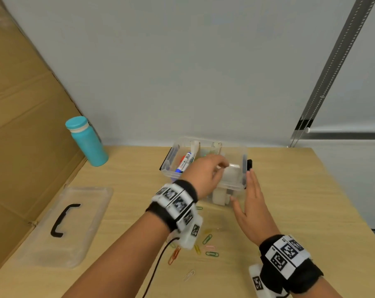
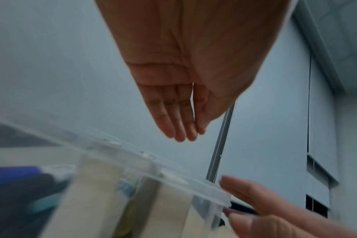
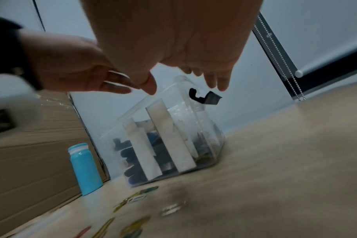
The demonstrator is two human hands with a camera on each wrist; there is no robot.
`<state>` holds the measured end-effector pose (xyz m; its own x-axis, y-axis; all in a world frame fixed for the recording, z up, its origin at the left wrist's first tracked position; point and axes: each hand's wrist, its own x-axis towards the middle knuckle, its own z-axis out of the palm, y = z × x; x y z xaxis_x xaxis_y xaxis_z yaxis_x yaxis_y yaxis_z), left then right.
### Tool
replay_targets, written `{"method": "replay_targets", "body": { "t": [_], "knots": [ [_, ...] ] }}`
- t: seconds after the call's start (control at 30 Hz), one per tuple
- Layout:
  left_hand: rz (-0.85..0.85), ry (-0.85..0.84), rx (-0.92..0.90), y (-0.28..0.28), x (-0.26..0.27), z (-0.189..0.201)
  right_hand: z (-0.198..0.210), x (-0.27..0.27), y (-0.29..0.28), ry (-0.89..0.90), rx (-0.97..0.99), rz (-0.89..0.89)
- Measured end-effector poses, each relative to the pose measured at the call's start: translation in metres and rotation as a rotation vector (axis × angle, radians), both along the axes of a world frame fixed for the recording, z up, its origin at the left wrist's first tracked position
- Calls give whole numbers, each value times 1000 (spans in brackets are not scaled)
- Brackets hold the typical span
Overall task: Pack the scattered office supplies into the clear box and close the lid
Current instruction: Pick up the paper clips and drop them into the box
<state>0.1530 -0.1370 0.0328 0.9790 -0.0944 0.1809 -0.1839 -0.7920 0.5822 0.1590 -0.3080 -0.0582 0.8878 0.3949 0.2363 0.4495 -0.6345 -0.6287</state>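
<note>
The clear box (image 1: 171,155) stands open at the middle back of the table, with markers (image 1: 185,162) in its left compartment and white dividers inside. My left hand (image 1: 218,166) hovers over the box's right part. In the left wrist view its fingers (image 2: 181,125) are straight and hold nothing. My right hand (image 1: 246,186) lies flat along the box's right wall, thumb at the front corner, below the black latch (image 1: 249,164). Coloured paper clips (image 1: 207,239) lie scattered in front of the box. The clear lid (image 1: 79,233) with a black handle lies flat at the left.
A teal bottle (image 1: 86,140) stands at the back left beside a cardboard sheet (image 1: 21,125) that leans along the table's left side. A grey wall rises just behind the box. A cable (image 1: 158,267) hangs from my left wrist.
</note>
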Motion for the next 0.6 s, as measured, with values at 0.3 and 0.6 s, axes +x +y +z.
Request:
{"method": "replay_targets", "body": {
  "t": [0.3,0.6],
  "knots": [
    [153,614,289,76,-119,-98,-45,-52,7,283,-461,308],
    [97,476,190,75,-114,-127,-49,-60,27,11,-693,403]
  ]
}}
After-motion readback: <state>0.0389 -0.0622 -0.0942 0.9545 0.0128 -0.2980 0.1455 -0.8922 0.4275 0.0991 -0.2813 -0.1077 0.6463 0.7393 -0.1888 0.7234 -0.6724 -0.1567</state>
